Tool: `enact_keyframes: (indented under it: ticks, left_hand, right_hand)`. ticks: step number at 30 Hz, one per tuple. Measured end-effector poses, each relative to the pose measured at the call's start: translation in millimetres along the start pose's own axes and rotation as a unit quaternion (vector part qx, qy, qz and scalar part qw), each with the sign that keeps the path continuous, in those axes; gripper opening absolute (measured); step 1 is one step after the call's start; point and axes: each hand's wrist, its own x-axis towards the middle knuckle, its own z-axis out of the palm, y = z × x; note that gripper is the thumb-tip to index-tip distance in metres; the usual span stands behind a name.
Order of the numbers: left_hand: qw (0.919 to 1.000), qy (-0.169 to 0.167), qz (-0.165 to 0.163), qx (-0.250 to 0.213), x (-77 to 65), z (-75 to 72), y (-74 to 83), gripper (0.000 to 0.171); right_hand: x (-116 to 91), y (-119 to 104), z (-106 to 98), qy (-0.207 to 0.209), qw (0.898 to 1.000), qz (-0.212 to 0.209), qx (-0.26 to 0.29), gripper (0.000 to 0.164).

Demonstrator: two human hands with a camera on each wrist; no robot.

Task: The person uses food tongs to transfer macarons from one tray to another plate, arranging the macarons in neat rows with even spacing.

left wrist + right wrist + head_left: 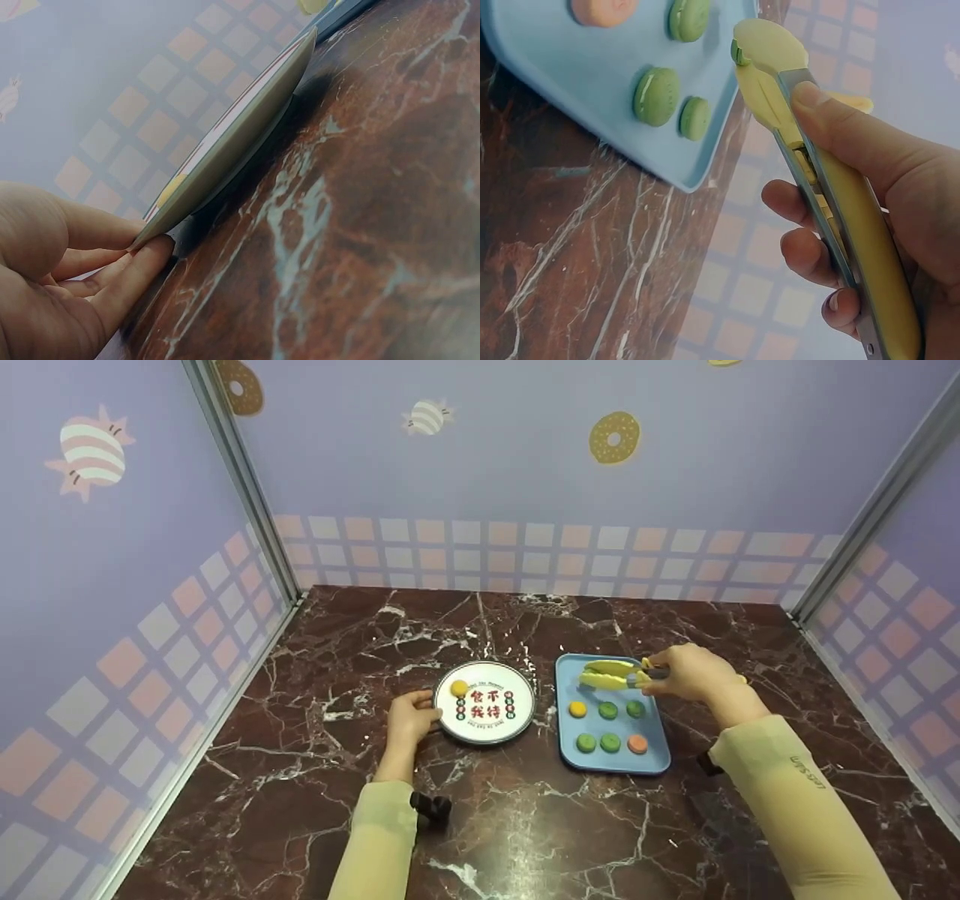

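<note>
My left hand (409,724) pinches the left rim of a white round plate (517,712) with printed red characters, thumb above and fingers beneath. A yellow macaron (459,688) lies on the plate near its upper left edge. Yellow tongs (870,247) are gripped in my right hand (694,675), their heads over the far part of a blue tray (622,763). In the right wrist view a bit of green macaron (739,52) shows between the tong heads. On the tray sit green macarons (609,742), a yellow macaron (577,709) and an orange macaron (637,744).
The plate and tray stand side by side on a dark red marbled table (525,825), a narrow gap between them. Purple patterned panels (525,472) enclose the table at the back and both sides. A black wrist strap (431,806) is on the left sleeve.
</note>
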Motion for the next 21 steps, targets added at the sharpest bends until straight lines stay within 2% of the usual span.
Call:
enact_keyframes:
  ticks: [6,13,21]
  left_hand:
    - [1.0,0.001,0.0,0.005,-0.5,-0.1,0.7,0.047]
    - [0.9995,0.009,0.002,0.031,-1.8,0.5,1.5,0.045]
    - [0.9998,0.009,0.004,0.017,-1.7,0.4,1.3,0.046]
  right_hand:
    - [1,-11,-4,-0.003,1.0,-0.003,-0.009,0.066]
    - [3,-27,-6,0.012,0.999,-0.03,-0.008,0.061]
    - [9,-49,-7,0.015,0.999,-0.042,-0.012,0.064]
